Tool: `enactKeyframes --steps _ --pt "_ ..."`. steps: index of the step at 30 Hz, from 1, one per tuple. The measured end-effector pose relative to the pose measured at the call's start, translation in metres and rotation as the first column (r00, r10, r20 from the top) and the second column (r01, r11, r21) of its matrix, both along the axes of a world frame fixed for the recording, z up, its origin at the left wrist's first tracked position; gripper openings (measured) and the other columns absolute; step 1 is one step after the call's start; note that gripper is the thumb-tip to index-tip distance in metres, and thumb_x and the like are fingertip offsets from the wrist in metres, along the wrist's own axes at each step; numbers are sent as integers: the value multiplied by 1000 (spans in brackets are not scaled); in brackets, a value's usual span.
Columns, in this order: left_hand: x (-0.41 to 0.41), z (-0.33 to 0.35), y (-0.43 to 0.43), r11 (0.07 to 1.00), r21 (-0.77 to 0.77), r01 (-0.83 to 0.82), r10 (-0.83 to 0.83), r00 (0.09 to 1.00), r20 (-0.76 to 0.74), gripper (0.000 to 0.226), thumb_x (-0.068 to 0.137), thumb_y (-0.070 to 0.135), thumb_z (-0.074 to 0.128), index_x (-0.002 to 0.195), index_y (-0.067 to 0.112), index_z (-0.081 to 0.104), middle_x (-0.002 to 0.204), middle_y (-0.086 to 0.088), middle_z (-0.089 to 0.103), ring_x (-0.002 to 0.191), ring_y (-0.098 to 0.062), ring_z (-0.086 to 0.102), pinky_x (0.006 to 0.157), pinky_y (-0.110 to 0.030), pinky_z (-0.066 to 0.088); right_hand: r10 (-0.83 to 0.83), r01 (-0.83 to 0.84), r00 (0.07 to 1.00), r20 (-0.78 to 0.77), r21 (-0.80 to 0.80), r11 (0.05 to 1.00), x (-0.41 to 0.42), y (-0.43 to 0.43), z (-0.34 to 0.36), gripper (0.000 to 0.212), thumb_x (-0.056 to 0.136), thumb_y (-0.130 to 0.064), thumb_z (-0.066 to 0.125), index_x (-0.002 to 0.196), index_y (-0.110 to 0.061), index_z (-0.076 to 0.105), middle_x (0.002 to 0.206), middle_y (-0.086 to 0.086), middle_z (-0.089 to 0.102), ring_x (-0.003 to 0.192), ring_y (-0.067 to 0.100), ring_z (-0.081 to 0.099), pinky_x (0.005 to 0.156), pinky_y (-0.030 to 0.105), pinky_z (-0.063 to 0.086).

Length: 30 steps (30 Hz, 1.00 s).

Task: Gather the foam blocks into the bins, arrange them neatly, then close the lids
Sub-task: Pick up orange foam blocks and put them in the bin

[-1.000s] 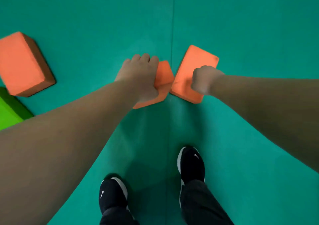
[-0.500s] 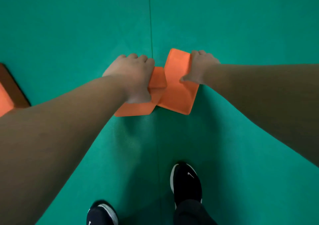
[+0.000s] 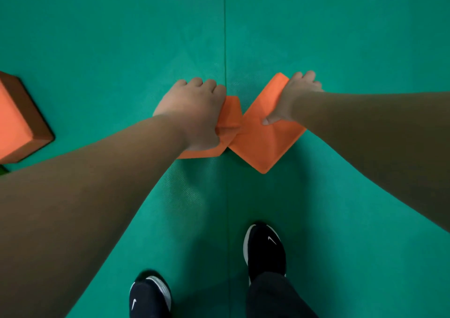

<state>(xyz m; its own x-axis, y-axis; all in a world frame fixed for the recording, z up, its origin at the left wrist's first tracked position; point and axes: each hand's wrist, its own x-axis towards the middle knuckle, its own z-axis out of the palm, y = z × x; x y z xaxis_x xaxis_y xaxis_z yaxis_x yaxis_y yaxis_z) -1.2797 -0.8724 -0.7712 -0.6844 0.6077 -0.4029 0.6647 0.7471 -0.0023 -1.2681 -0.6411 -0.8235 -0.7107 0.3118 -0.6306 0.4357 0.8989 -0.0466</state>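
Over the green mat (image 3: 97, 37), the left hand (image 3: 192, 115) grips the left orange block (image 3: 231, 113) and the right hand (image 3: 292, 98) grips the right orange block (image 3: 263, 147), corners touching. Maybe they are lifted; hard to tell. Gathering is under way. Next, carry both to a bin; none shows.
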Motion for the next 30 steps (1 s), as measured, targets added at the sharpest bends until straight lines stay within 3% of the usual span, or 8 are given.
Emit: enactKeyframes --steps 6,10,15,19,23,27,30 --pt "28 8 -9 1000 -12 28 -28 1000 -14 62 65 54 57 117 21 49 115 -5 55 106 -31 54 86 -42 43 -110 109 993 -48 -13 994 27 2 35 104 65 -47 94 138 -1 38 137 24 47 126 42 56 104 47 49" --pt "49 13 -11 998 -53 -18 18 1000 13 69 74 60 64 125 18 46 124 -7 52 114 -33 51 92 -45 41 -115 116 986 -119 4 993 67 -8 61 115 53 -62 94 135 -3 37 135 21 50 125 42 56 101 47 49" --pt "91 32 -22 998 -67 19 -13 997 78 69 74 52 73 126 16 45 126 -8 51 118 -32 51 94 -46 44 -207 219 961 -181 50 974 149 -35 98 122 55 -59 93 146 -10 28 140 14 43 130 39 47 105 49 45" --pt "132 52 -25 999 -28 16 -12 991 131 69 71 48 77 123 15 46 124 -9 52 117 -34 53 95 -47 46 -271 285 954 -127 107 952 214 -29 104 99 60 -63 84 136 -12 45 136 14 44 126 38 47 102 48 45" --pt "174 63 2 999 -32 30 -24 984 179 66 70 47 75 120 15 47 121 -9 53 116 -35 54 94 -48 48 -393 407 911 -125 125 905 270 -2 97 79 68 -52 74 131 -16 44 134 12 49 125 37 51 101 49 40" --pt "212 78 70 1000 -3 -5 5 977 214 68 69 48 76 122 15 49 123 -10 54 118 -36 53 95 -49 49 -448 454 889 -96 52 890 313 49 104 65 75 -38 66 132 -17 43 136 10 51 129 37 49 102 52 38" --pt "239 94 149 999 47 24 -34 976 215 70 68 49 75 122 13 49 122 -12 54 116 -37 54 94 -50 51 -398 406 909 -126 45 913 348 106 130 68 69 -46 56 129 -16 44 134 11 53 127 38 50 102 52 41"
